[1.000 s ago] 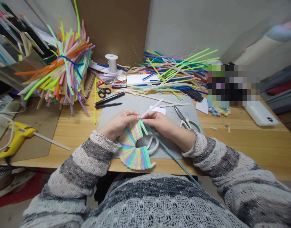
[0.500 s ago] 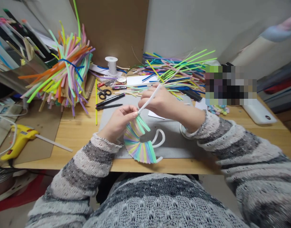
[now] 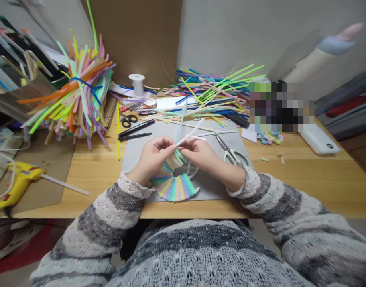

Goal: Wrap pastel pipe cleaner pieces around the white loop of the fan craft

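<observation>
My left hand (image 3: 156,156) is closed, its thumb and forefinger pinching the upper end of a curved, fan-like pipe-cleaner piece (image 3: 176,188) in pastel green, yellow, pink, blue and purple. Close against it, my right hand (image 3: 202,154) has its fingers bent in at the same end, by the green tips. From between the fingertips a white pipe cleaner (image 3: 193,130) slants up to the right. A light blue pipe cleaner (image 3: 181,122) rises behind it. A white loop (image 3: 194,172) shows at the piece's right side, partly behind my right hand.
White-handled scissors (image 3: 231,151) lie on the grey mat (image 3: 135,155). Black scissors (image 3: 129,120) and pens (image 3: 136,129) are at left. Loose pipe cleaners (image 3: 215,93) pile at the back, a tied bundle (image 3: 78,91) stands left, and a yellow glue gun (image 3: 20,183) rests far left.
My right hand has come down from the white pipe cleaner's upper part to beside my left hand. The light blue pipe cleaner and the white-handled scissors now show.
</observation>
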